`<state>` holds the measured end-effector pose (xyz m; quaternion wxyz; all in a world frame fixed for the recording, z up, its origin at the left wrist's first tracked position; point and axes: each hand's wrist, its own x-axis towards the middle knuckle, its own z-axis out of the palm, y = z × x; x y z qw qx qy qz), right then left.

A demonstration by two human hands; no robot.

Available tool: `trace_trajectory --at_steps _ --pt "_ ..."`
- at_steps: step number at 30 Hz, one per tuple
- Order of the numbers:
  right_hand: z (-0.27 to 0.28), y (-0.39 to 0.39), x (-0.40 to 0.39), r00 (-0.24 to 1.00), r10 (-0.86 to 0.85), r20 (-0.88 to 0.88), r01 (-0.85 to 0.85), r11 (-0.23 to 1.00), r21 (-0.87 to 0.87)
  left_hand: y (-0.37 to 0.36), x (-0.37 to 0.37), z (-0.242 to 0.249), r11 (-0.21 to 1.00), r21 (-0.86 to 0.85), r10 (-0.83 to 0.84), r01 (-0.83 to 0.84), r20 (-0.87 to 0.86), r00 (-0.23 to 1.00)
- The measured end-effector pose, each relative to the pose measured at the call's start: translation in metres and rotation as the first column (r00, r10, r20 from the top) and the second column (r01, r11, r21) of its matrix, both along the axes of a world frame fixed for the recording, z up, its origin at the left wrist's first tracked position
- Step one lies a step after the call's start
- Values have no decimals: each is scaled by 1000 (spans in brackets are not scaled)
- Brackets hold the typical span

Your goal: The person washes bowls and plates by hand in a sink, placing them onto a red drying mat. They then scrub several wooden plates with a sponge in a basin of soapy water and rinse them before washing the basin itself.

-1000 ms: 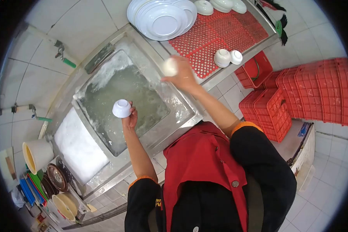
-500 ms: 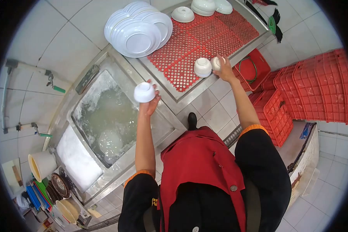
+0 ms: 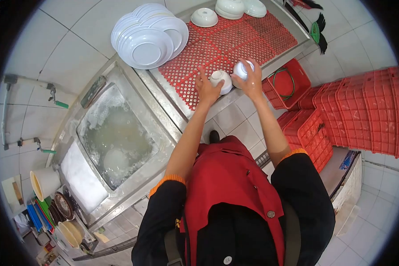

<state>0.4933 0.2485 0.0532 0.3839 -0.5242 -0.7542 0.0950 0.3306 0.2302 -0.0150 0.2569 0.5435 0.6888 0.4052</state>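
My right hand [image 3: 251, 83] curves its fingers around a small white bowl [image 3: 242, 69], upside down at the front edge of the red mat. Just left of it stands another small upturned bowl [image 3: 220, 80], cream-coloured on top. My left hand [image 3: 207, 91] is at this bowl's left side, fingers spread and the thumb against its lower side. Both bowls rest near the edge of the perforated red mat [image 3: 188, 66], which lies on the steel counter.
White plates [image 3: 146, 51] are stacked at the counter's far left, and larger bowls [image 3: 204, 17] line the back. A sink [image 3: 119, 128] of soapy water, with foam along its edges, lies to the left. Red crates [image 3: 350, 111] are piled at the right.
My left hand has moved right from over the sink to the bowls, and the white bowl has left it. A bright white bowl is now under my right hand.
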Motion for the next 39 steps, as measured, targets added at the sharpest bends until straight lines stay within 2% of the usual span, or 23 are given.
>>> trace_trajectory --at_steps 1,3,4,6,8,11,13,15,16,18,19,20,21,23,26,29,32,33,35,36,37,38,39 --pt "-13 5 16 995 -30 92 30 1000 6 -2 4 1 1000 30 14 -9 -152 988" --pt "-40 9 33 982 84 168 -70 994 -87 -9 0 17 969 -171 -227 180 -316 921" --pt "-56 11 38 968 155 195 -129 982 -141 -8 1 11 959 -75 -281 272 -333 900" --pt "-70 18 41 966 146 214 -128 987 -99 -2 2 -12 909 95 -340 406 -394 854" --pt "-68 20 40 959 173 223 -150 982 -119 -1 10 -27 891 225 -298 394 -364 882" --pt "-52 19 39 932 306 196 -260 938 -229 -15 -5 -20 891 154 -356 426 -343 869" --pt "-49 15 41 965 225 138 -169 929 -329 -31 -24 0 873 201 -366 444 -332 869" --pt "-42 12 35 992 98 85 -93 993 -67 -44 -64 20 903 360 -152 235 -244 958" --pt "-30 6 26 996 46 71 -44 999 -28 -56 -88 24 895 428 -49 127 -190 981" --pt "-13 -8 0 1000 17 -19 -16 1000 2 -82 -161 -9 897 374 338 -235 -237 911" --pt "-10 -18 -16 995 40 -91 -40 999 1 -102 -211 -30 901 290 421 -324 -392 818" --pt "-8 -27 -31 986 60 -158 -60 998 2 -128 -253 -46 882 306 472 -360 -591 654" --pt "-7 -36 -48 992 74 -106 -71 997 27 -139 -286 -72 756 -14 545 -655 -542 640" --pt "-11 -57 -82 978 88 -189 -94 995 -20 -163 -347 -60 632 -521 330 -574 -489 807" --pt "-19 -79 -113 969 82 -234 -104 991 -86 -188 -380 -12 397 -768 141 -503 -491 860" --pt "-20 -103 -148 938 71 -338 -122 984 -132 -233 -424 -92 356 -849 47 -390 -401 915" --pt "-23 -119 -186 892 77 -446 -185 962 -203 -257 -446 -121 545 -793 -165 -273 -421 892" --pt "-23 -120 -202 895 102 -433 -213 953 -215 -264 -453 -134 621 -737 -92 -268 -408 908" --pt "-27 -128 -237 847 174 -502 -332 911 -244 -271 -466 -152 755 -595 55 -275 -361 931" --pt "-27 -132 -259 854 225 -469 -397 865 -308 -267 -472 -137 778 -591 248 -215 -27 968" --pt "-25 -140 -282 858 273 -434 -449 809 -379 -266 -472 -103 805 -572 392 -155 318 863" --pt "-26 -146 -311 832 326 -449 -523 728 -443 -265 -470 -71 837 -537 475 -105 618 626" --pt "-8 -155 -345 843 393 -368 -538 632 -557 -265 -469 -52 879 -469 446 -86 745 495"
